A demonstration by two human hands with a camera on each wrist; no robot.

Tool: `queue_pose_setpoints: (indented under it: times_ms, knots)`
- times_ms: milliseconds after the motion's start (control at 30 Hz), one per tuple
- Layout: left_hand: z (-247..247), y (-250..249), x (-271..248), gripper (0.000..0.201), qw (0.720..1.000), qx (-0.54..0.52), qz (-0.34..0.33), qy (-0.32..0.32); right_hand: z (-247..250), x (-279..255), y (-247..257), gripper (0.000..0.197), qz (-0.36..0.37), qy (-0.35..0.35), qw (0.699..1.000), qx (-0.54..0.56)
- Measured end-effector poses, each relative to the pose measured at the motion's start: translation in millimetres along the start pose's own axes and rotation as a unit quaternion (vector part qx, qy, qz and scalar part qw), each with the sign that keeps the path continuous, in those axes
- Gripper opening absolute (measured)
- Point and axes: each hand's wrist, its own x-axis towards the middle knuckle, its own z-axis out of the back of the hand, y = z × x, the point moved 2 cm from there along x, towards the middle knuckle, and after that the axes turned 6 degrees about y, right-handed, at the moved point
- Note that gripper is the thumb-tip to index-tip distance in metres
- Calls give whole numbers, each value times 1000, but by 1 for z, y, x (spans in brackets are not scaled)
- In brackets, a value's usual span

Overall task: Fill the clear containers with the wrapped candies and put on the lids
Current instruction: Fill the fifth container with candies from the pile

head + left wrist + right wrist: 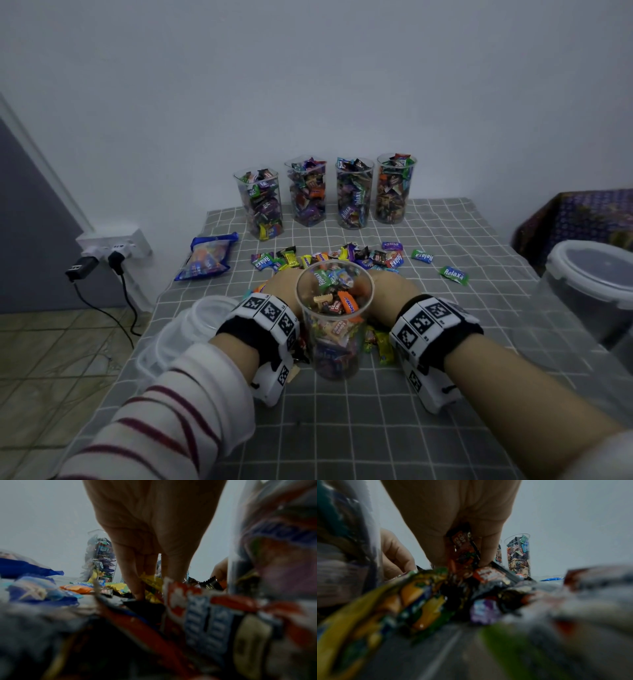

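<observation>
The surface (445, 240), under a grey checked cloth, carries everything. Four full clear containers (355, 193) stand in a row at its far edge, lidless. A nearer clear container (334, 318), mostly filled, stands between both wrists. Stacked lids (185, 329) lie at the left edge. Loose wrapped candies (329, 258) lie scattered behind the near container. The left hand (154, 534) reaches its fingers down into the candies; whether its grip has closed, I cannot tell. The right hand (453, 527) pinches an orange-and-black candy (462, 547).
</observation>
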Motion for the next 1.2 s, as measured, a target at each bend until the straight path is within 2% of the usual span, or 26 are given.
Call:
queue_pose_setpoints:
  times_ms: [133, 233, 300, 500, 633, 867, 1000, 1200]
  knots:
    - [8, -6, -8, 23, 998, 37, -36, 40, 2, -2, 1, 20, 4, -19, 1000, 6]
    - [16, -14, -22, 22, 998, 34, -59, 2, 6, -6, 1, 19, -1, -39, 999, 23]
    - [18, -14, -28, 22, 998, 16, -52, -28, 9, -8, 0, 20, -5, -59, 998, 34]
    - [40, -21, -57, 12, 986, -90, -87, -113, 13, -13, -8, 25, 0, -110, 992, 67]
    - [52, -23, -73, 19, 975, -149, -94, -133, 15, -18, -12, 28, -7, -130, 989, 65]
    - [65, -26, -92, 8, 947, -254, -66, -185, 23, -34, -12, 24, -8, -172, 981, 88]
    - [75, -24, -103, 10, 936, -271, -71, -215, 40, -46, -7, 25, -6, -216, 968, 126]
    - [81, -23, -115, 11, 917, -312, -82, -234, 63, -65, 8, 18, 60, -298, 943, 135]
